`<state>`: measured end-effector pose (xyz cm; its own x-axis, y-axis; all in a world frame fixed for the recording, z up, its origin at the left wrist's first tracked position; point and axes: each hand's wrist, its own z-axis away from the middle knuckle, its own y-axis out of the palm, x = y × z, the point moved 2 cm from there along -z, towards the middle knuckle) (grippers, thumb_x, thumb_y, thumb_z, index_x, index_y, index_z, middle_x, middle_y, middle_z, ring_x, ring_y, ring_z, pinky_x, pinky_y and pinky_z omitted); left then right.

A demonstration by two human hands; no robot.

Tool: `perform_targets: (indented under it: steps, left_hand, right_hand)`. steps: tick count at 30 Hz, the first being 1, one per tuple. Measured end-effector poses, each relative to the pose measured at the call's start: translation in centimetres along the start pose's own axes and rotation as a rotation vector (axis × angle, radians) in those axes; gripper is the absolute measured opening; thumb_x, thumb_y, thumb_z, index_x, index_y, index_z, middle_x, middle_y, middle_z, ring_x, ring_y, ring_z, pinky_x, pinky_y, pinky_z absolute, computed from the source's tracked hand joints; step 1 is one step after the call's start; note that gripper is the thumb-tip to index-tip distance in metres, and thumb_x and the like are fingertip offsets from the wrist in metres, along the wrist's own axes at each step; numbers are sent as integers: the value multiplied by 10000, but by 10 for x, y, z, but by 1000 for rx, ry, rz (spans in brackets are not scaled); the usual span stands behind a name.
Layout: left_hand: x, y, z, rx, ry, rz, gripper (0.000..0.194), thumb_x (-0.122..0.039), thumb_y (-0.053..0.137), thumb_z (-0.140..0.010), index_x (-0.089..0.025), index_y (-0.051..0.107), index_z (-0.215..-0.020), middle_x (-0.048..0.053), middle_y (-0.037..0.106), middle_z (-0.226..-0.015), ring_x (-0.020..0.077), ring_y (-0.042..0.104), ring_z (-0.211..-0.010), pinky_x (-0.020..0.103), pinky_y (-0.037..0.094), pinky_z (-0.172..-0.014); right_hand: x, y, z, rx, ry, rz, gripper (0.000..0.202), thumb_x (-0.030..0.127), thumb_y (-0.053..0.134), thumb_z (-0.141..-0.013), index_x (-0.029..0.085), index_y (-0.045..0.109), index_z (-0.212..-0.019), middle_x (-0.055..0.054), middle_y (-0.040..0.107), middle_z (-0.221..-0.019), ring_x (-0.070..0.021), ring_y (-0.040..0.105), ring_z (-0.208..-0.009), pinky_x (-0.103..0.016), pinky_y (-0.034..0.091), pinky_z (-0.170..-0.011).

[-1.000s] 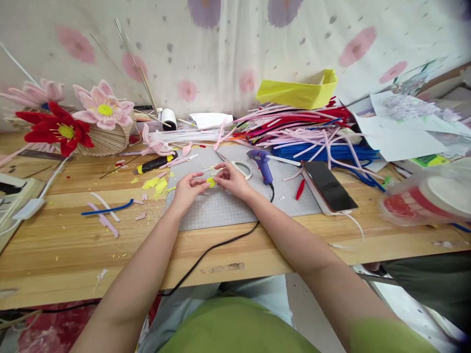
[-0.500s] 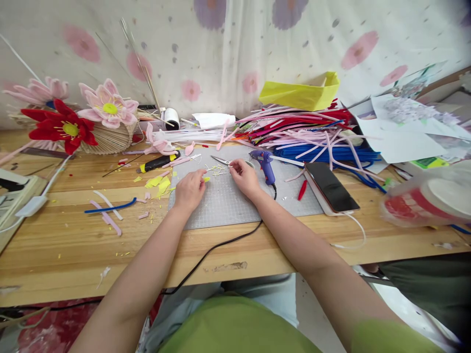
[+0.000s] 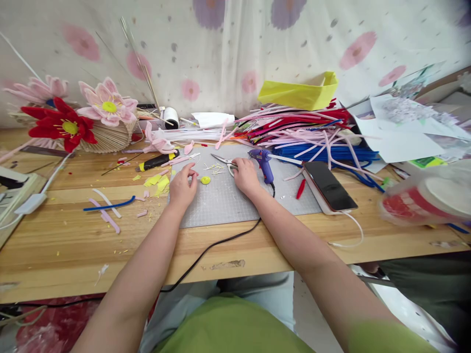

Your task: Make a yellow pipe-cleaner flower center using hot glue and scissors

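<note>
A small round yellow disc [image 3: 205, 180] lies on the grey cutting mat [image 3: 217, 208]. My left hand [image 3: 183, 187] is just left of it, fingers apart and holding nothing. On the mat's right half my right hand [image 3: 246, 175] has its fingers closed over the handles of a pair of scissors [image 3: 222, 160], whose blades point to the far left. Thin yellow clippings [image 3: 216, 169] are scattered between the two hands. Beside my right hand rests a purple glue gun [image 3: 264, 165].
Yellow scraps [image 3: 160, 184] and a black-and-yellow utility knife [image 3: 159, 161] lie to the left. Bundles of pipe cleaners [image 3: 305, 130] are piled at the back. A phone [image 3: 330, 185] and a plastic cup [image 3: 430, 198] stand right. The glue gun's cord [image 3: 213, 247] crosses the front.
My left hand has drawn back left and opened, and the yellow disc now lies on the mat. My right hand has shifted slightly right, onto the scissors' handles.
</note>
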<state>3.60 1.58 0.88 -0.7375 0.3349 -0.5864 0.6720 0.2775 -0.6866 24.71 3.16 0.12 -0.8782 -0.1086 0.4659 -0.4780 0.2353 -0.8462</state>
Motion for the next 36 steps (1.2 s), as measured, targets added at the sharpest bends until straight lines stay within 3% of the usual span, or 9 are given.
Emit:
perform_targets:
  steps: [7,11,15,21,27,31,36]
  left_hand:
    - [1,1,-4,-25,-139,61,251,-283,556,-823,-206,581,-1061,-11,567,-678,153,555,-692,281,416,-668]
    - [6,0,-5,-66,-195,18,265,-257,544,-819,-196,554,-1077,-18,539,-673,151,526,-653,298,415,-683]
    - [7,0,-5,-74,-95,31,394,-166,531,-789,-203,511,-1181,32,651,-863,177,568,-796,346,443,-813]
    - [3,9,-3,93,15,80,687,7,440,-692,-237,413,-1333,31,699,-1009,208,606,-971,412,439,-942]
    - [2,16,-3,116,-1,86,738,12,442,-658,-225,398,-1356,35,711,-962,227,613,-1014,427,448,-948]
    - [1,17,-2,118,-18,103,745,9,439,-666,-236,380,-1367,27,709,-948,219,616,-987,427,457,-942]
    - [-1,13,-4,-81,-21,170,747,4,462,-668,-223,345,-1370,97,596,-1217,223,548,-1120,394,488,-908]
  right_hand:
    - [4,-1,-1,38,-15,105,327,111,450,-843,120,568,-1148,-152,579,-1148,-264,500,-1087,-373,371,-948]
    - [9,0,1,27,-40,195,344,91,371,-861,125,585,-1128,-154,593,-1129,-273,501,-1039,-395,372,-899]
    - [13,-4,3,-34,-134,153,321,102,398,-845,129,588,-1103,-148,617,-1094,-284,486,-1051,-412,361,-905]
    - [30,2,8,39,-430,23,262,235,528,-836,172,569,-1087,-99,652,-1055,-275,504,-1033,-406,370,-903]
    - [43,15,5,73,-398,53,254,124,462,-840,166,557,-1072,-100,680,-963,-265,531,-972,-400,371,-855]
    - [37,15,0,-17,-301,-245,187,138,511,-808,191,528,-986,-49,665,-848,-219,561,-896,-374,388,-844]
    - [26,20,-8,13,-133,-803,225,250,600,-751,214,447,-912,4,615,-803,-139,587,-757,-299,427,-718]
